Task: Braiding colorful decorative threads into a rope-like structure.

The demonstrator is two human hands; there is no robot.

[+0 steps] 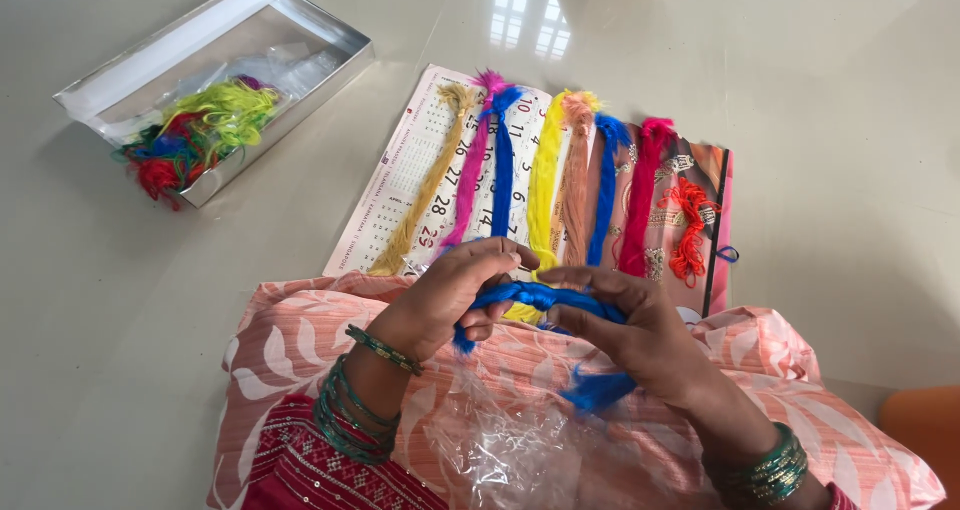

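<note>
Both hands are closed on a blue thread bundle (540,297) held above the lap at the near edge of the desk (850,170). The left hand (450,295) pinches one end with curled fingers; the right hand (640,330) grips the other end, loose blue strands hanging below it. Just beyond lies a calendar sheet (420,160) carrying a row of coloured thread bundles (545,175). A box (300,30) of tangled threads sits toward the far left corner.

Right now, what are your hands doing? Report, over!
Left hand and right hand: fingers pinching one blue thread bundle between them. Coloured bundles lined up on calendar ahead. Plastic bag on lap, nothing blocking.
</note>
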